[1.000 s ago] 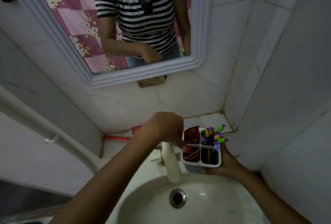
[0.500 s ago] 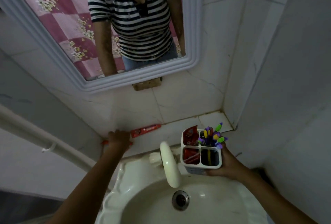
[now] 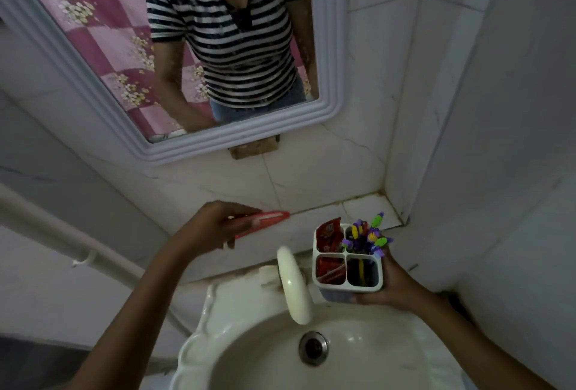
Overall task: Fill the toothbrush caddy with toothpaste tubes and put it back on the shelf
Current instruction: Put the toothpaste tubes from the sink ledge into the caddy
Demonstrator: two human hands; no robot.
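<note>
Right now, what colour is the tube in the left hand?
Red, with a white patch; toothpaste tube, head view.

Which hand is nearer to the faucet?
Right. The right hand holds the caddy just beside the faucet; the left hand is up at the shelf, gripping a red tube.

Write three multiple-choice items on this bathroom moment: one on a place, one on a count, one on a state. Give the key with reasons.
1. Where is the caddy?
A. held over the sink's right edge
B. on the shelf
C. in the basin

2. How many compartments does the caddy have?
A. two
B. four
C. six

3. What is the left hand doing?
A. resting empty
B. turning the tap
C. gripping a red toothpaste tube

Key: 1 A, the right hand cups it beside the tap; 2 B, a cross divider makes four; 3 C, the hand's fingers are closed around the tube near the shelf.
</note>
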